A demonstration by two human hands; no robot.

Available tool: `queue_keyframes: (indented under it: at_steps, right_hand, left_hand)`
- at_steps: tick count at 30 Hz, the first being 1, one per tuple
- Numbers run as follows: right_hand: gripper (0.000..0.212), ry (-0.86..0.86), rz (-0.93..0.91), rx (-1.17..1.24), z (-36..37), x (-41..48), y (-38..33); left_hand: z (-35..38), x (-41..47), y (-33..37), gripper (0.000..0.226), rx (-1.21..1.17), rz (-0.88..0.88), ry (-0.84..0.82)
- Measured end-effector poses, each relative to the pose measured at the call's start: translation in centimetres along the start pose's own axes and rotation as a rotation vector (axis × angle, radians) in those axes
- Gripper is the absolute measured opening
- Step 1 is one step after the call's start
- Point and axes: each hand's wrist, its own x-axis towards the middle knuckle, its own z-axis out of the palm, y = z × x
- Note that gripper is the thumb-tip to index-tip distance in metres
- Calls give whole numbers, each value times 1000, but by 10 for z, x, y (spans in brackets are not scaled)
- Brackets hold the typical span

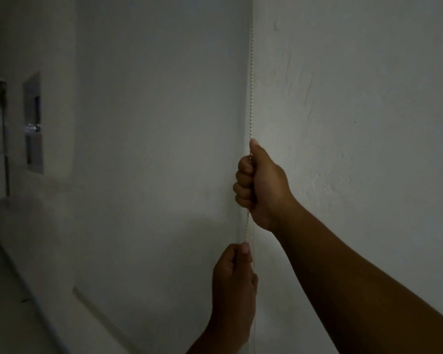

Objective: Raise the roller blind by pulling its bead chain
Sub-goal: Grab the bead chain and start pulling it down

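A pale roller blind hangs flat in a dim room, with its bottom bar low at the left. A white bead chain runs straight down the blind's right edge, next to the wall. My right hand is closed in a fist around the chain at mid height, thumb on top. Lower down, my left hand pinches the chain between thumb and fingers. Between the two hands the chain shows as two strands.
A rough white wall fills the right side, meeting the blind at the chain. To the far left is a recessed niche in a white wall and a dark vertical fixture. The floor edge runs along the lower left.
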Motion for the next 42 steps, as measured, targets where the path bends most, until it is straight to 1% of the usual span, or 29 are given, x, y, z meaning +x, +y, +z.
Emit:
queue_keyframes:
  at_steps: [4,10,15,17,20,21,22,23,24,26,28,31,33,37,39,42]
  right_hand:
    - [58,54,-44,-5,3,-5,12]
    - [57,118,-102,-2,11,-10,17]
    - [56,128,-156,-33,7,-17,16]
    - [55,114,-166,-55,3,-22,19]
    - [56,124,-161,-95,-2,-32,36]
    - [58,134,-160,-121,-4,-36,44]
    - [60,144,-163,-155,-5,-39,53]
    - [61,149,-173,-190,-7,-44,62]
    - [62,149,-187,-224,-7,-48,71]
    - [63,149,-195,-264,-9,-57,88]
    - [60,176,-169,-271,-9,-64,103]
    - [55,210,-153,-315,-10,-73,120]
    - [56,213,-136,-336,-11,-77,127]
    - [59,228,-41,-293,-15,-82,139]
    - [56,228,-31,-266,-16,-85,145]
    - [49,203,-29,-199,-15,-90,156]
  left_hand:
    - [-3,-2,-10,39,31,9,43]
    - [-5,0,-16,39,-55,-10,74]
    - [-15,11,-6,35,-39,-66,-19]
    - [-18,19,-4,40,12,-98,-56]
    - [-15,31,3,52,233,-186,16]
    - [-14,35,7,52,254,-222,35]
    - [-14,39,12,46,232,-241,30]
    - [-13,42,16,38,175,-242,-13]
    - [-13,45,20,35,100,-237,-85]
    - [-14,50,29,44,-17,-255,-192]
    - [-10,57,42,45,-52,-210,-238]
    - [6,65,63,37,37,-61,-228]
    - [11,69,71,35,56,18,-242]
    - [18,74,89,37,-53,104,-299]
    - [23,75,100,33,-81,165,-287]
    - [30,74,110,28,-91,204,-188]
